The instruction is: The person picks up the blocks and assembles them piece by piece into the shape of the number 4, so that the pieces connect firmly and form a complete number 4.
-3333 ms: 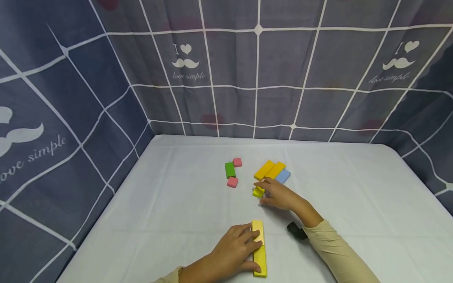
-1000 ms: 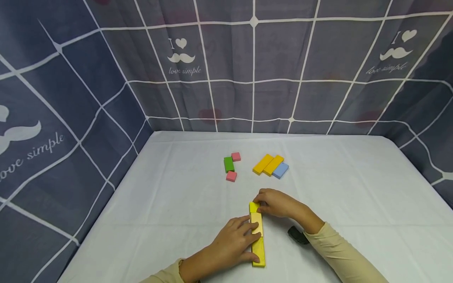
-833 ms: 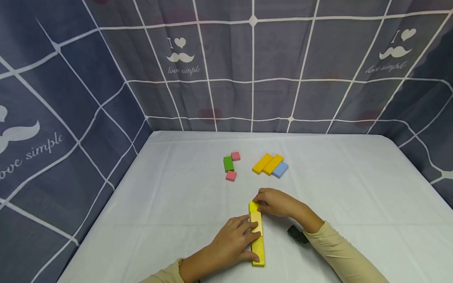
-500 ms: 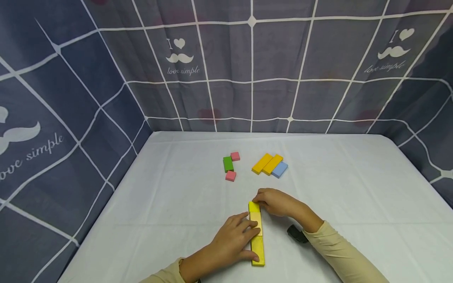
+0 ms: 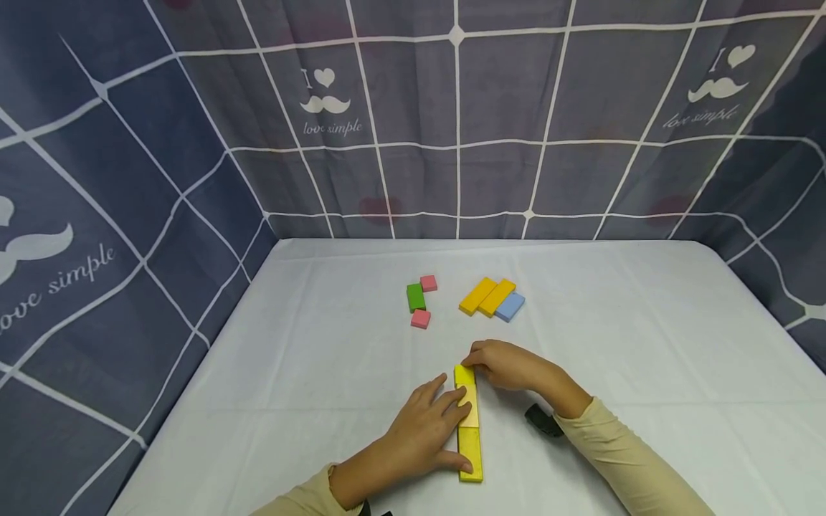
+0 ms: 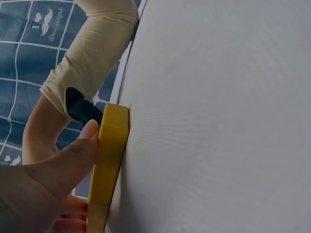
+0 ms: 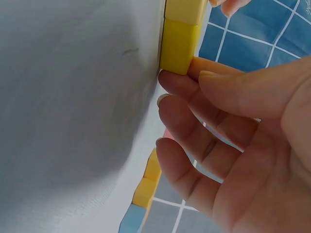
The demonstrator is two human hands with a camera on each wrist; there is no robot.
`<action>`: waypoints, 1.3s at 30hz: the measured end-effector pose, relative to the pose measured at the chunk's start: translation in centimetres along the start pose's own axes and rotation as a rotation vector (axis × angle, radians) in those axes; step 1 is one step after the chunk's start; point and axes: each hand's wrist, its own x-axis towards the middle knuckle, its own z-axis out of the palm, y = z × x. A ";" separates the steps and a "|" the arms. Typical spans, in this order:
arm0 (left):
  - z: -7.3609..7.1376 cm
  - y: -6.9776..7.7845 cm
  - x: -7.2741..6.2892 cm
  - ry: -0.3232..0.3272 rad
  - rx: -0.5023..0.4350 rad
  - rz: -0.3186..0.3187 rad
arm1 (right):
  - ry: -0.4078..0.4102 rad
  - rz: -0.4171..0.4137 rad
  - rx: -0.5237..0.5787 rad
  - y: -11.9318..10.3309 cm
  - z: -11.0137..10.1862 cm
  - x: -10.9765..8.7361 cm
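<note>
Three flat yellow blocks lie end to end in a row: a small bright yellow block (image 5: 464, 375) at the far end, a pale yellow block (image 5: 470, 412) in the middle, and a longer yellow block (image 5: 470, 455) nearest. My left hand (image 5: 422, 430) rests on the row from the left with spread fingers; its thumb touches the nearest block and other fingertips lie on the pale one. My right hand (image 5: 513, 365) has its fingertips against the far end of the small block. In the right wrist view its thumb (image 7: 228, 92) stands off the block.
Farther back on the white table (image 5: 335, 344) lie a green block (image 5: 416, 298), a pink block (image 5: 429, 283) and another pink block (image 5: 421, 319). Right of them are two orange-yellow blocks (image 5: 487, 296) and a blue block (image 5: 510, 307). A grid-patterned curtain (image 5: 413, 129) stands behind.
The right hand has brought the small bright yellow block from farther back to the row's far end, and its thumb has since come off it. The left index finger has lifted away from the row.
</note>
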 end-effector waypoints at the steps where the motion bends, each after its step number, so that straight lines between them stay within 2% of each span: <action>1: 0.0 0.0 0.0 0.001 0.001 0.000 | 0.003 -0.006 0.000 0.0 0.0 0.0; 13: -0.4 0.0 0.2 -0.018 0.001 -0.007 | 0.019 -0.009 0.012 0.1 -0.2 0.0; 19: -0.2 -0.2 0.2 0.003 0.023 0.003 | 0.026 -0.038 0.007 0.3 -0.2 0.0; 23: 0.0 -0.2 0.2 0.017 0.003 0.001 | 0.021 -0.051 0.018 0.2 -0.1 0.0; 32: 0.1 -0.3 0.5 -0.048 -0.082 -0.067 | 0.009 -0.041 0.017 0.0 -0.2 -0.1; 39: 0.4 -0.6 0.6 -0.062 -0.118 -0.097 | 0.002 -0.046 0.035 0.0 -0.3 -0.1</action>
